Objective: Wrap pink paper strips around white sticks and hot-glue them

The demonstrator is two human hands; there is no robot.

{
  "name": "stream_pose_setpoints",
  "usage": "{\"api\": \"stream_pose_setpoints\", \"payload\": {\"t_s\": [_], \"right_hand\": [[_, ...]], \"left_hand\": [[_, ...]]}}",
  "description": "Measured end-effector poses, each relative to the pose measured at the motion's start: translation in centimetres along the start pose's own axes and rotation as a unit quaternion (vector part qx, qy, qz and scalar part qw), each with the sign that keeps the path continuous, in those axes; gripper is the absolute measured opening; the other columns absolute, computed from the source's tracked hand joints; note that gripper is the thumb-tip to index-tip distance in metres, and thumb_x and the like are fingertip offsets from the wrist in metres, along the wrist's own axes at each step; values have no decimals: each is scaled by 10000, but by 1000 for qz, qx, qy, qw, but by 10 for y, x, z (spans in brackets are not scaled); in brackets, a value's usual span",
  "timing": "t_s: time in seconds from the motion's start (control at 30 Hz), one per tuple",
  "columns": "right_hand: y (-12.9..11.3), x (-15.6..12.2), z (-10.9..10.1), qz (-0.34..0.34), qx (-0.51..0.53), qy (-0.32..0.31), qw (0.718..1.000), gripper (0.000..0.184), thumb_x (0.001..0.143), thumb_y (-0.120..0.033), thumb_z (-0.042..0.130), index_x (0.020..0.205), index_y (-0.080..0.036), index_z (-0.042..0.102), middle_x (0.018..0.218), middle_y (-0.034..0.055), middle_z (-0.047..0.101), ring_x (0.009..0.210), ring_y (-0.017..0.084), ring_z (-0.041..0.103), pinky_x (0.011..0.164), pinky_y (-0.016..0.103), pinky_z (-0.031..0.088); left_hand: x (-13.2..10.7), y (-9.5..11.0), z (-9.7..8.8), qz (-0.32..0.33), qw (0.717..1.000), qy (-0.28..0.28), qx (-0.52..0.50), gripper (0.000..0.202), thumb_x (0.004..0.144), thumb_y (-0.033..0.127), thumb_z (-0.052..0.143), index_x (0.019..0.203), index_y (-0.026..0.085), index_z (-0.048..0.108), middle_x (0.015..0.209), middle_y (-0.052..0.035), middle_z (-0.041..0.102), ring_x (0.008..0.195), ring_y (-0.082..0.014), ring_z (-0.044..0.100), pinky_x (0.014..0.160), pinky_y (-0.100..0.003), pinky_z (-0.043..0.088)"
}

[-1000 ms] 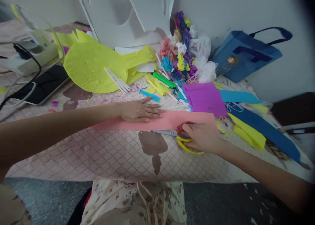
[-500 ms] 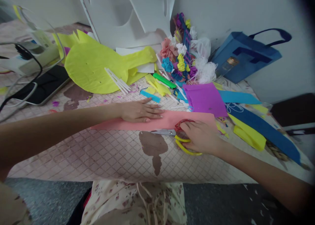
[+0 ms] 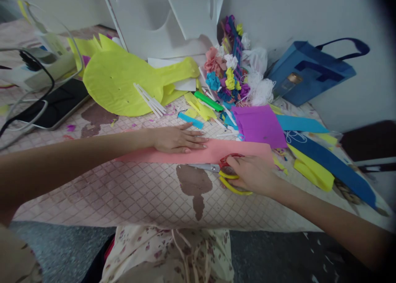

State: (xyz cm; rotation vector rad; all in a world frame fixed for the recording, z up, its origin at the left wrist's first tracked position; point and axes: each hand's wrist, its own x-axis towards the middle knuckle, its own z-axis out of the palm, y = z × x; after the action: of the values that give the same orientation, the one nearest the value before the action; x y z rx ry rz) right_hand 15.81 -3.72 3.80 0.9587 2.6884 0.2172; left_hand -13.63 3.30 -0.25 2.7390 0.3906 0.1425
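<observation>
A long pink strip of paper point(image 3: 213, 149) lies flat across the table in front of me. My left hand point(image 3: 176, 139) rests palm down on it, fingers stretched out to the right. My right hand point(image 3: 252, 172) is closed round the handles of a pair of scissors point(image 3: 227, 169), one loop red and the other yellow. The blades point left along the strip's near edge and look closed or almost so. Part of the handles is hidden by my fingers. Just beyond the strip lies a folded purple sheet point(image 3: 260, 126).
Behind are a yellow cutout point(image 3: 123, 83) with white sticks point(image 3: 150, 100), a green marker point(image 3: 208, 101), paper flowers point(image 3: 215, 62) and white string point(image 3: 258, 89). Blue strips point(image 3: 334, 163) lie right, below a blue bag point(image 3: 309, 72). A phone point(image 3: 58, 103) and cables are left.
The whole view has shifted very slightly. Both hands, the scissors and the pink strip hold almost the same places; the blades sit marginally closer together against the strip's near edge.
</observation>
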Motion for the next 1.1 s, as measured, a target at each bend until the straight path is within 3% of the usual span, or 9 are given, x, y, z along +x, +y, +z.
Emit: {"api": "stream_pose_setpoints", "payload": {"t_s": [0.13, 0.3, 0.4, 0.53, 0.8, 1.1], "right_hand": [[-3, 0, -5, 9, 26, 4, 1000, 299, 724, -361, 606, 928, -156, 532, 825, 80, 665, 757, 240, 631, 616, 303, 350], [-6, 3, -8, 12, 28, 4, 1000, 298, 721, -352, 597, 927, -145, 539, 826, 88, 662, 765, 241, 630, 628, 306, 362], [-7, 8, -7, 5, 36, 13, 999, 297, 724, -352, 601, 931, -148, 538, 827, 81, 664, 762, 233, 630, 628, 301, 362], [-8, 12, -6, -12, 36, 19, 999, 296, 723, -346, 605, 934, -150, 535, 837, 82, 667, 748, 225, 631, 621, 298, 359], [-6, 11, -3, 1, 3, -15, 1000, 293, 764, -411, 594, 900, -163, 516, 702, 76, 667, 620, 221, 625, 518, 286, 280], [-11, 10, -9, 13, 44, 3, 999, 278, 739, -359, 591, 919, -160, 518, 847, 87, 669, 768, 247, 637, 632, 312, 366]], "left_hand": [[-4, 2, -3, -6, 1000, 2, 18, 513, 958, 371, 277, 1463, 296, 233, 1549, 35, 168, 1438, -194, 58, 1148, -434, -97], [-19, 3, -6, -3, 999, 37, 22, 497, 956, 362, 315, 1449, 324, 264, 1533, 23, 232, 1429, -207, 126, 1143, -455, -104], [-25, 2, -5, -10, 1000, 19, 20, 505, 960, 365, 298, 1459, 327, 224, 1532, 19, 232, 1428, -197, 139, 1138, -452, -117], [-26, 2, -3, -22, 1000, -5, 17, 509, 959, 374, 287, 1460, 339, 206, 1531, 36, 231, 1431, -184, 130, 1132, -451, -131], [-25, 3, -4, -23, 1000, 2, -7, 509, 952, 371, 301, 1454, 342, 225, 1528, 40, 235, 1429, -183, 135, 1132, -443, -130], [-29, 1, -7, -16, 999, 39, 1, 510, 954, 362, 300, 1457, 299, 246, 1541, 7, 200, 1430, -204, 99, 1147, -453, -79]]}}
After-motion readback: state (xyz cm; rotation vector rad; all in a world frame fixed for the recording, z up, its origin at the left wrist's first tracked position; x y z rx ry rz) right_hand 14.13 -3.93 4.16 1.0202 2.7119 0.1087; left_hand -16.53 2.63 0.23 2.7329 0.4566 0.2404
